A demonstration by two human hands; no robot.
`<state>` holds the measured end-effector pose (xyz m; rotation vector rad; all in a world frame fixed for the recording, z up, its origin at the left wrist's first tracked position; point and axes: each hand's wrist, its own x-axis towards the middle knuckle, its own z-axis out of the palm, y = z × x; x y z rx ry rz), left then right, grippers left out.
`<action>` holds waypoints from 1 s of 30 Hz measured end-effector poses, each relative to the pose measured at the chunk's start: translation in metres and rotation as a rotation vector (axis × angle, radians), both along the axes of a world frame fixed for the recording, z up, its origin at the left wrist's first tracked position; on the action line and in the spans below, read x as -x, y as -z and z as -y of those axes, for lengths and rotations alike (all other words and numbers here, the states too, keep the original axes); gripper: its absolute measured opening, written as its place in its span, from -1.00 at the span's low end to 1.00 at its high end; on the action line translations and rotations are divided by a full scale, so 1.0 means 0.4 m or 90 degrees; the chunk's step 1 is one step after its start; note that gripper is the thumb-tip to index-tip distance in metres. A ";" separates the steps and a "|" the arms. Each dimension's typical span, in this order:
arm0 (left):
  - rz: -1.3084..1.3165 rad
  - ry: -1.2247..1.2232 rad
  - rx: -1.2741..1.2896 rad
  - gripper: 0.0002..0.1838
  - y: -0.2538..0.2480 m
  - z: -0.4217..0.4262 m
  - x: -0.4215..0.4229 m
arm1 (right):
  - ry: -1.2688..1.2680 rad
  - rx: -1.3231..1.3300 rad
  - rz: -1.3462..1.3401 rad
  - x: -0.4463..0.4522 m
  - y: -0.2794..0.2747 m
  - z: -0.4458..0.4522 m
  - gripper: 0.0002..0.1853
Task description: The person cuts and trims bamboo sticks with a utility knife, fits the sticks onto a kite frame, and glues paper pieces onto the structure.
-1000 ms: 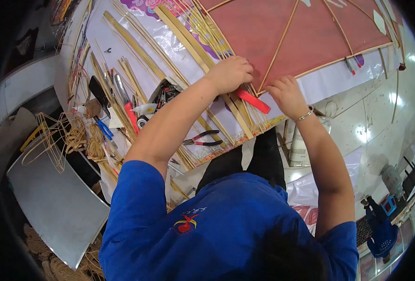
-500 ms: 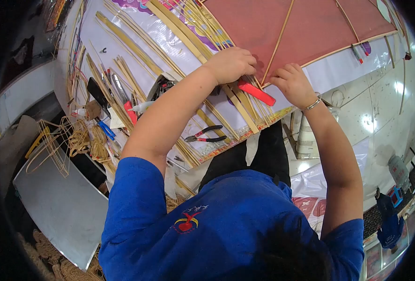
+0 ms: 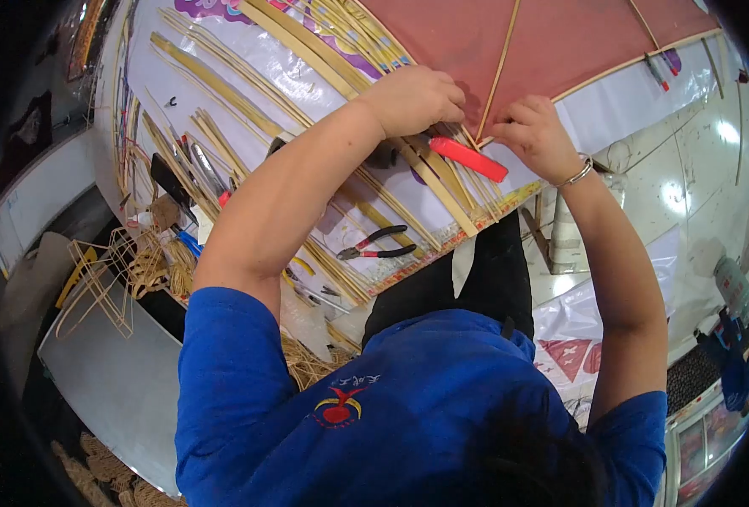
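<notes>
A dark red cloth sheet with thin bamboo strips along its edges and across it lies on the table, its near corner between my hands. My left hand is closed beside that corner, fingers curled down; what they hold is hidden. On the other side, my right hand has thumb and fingers pinched together at the corner, and whatever is in them is too small to make out. Just below my hands rests a bright red tool handle, over flat bamboo strips. Cutting pliers with red and black grips lie closer to my body.
Long bamboo strips cover the table's left side. Several tools and a black object lie among them. A wire frame sits over a grey panel at left. Two pens lie by the cloth's right edge.
The view has shifted slightly. My right hand has moved closer in to the cloth's corner, its fingers now bunched more tightly. My left hand stays by the corner.
</notes>
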<state>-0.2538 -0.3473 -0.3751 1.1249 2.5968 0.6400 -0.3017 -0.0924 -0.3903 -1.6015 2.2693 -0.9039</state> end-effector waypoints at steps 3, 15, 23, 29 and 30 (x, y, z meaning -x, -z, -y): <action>-0.002 0.010 0.013 -0.75 -0.004 0.001 0.010 | 0.011 0.030 -0.020 -0.004 0.003 0.004 -0.87; -0.043 0.024 -0.013 -0.79 0.014 0.008 0.010 | 0.016 0.021 -0.011 -0.004 0.010 -0.003 -0.83; -0.020 0.024 -0.009 -0.79 0.008 0.008 0.014 | 0.158 0.000 -0.053 0.028 -0.056 -0.050 -0.73; -0.003 0.034 -0.007 -0.77 -0.004 0.007 0.017 | 0.148 -0.049 -0.110 0.043 -0.075 -0.059 -0.76; 0.005 0.038 -0.005 -0.76 -0.005 0.007 0.018 | 0.147 -0.049 -0.105 0.036 -0.087 -0.049 -0.77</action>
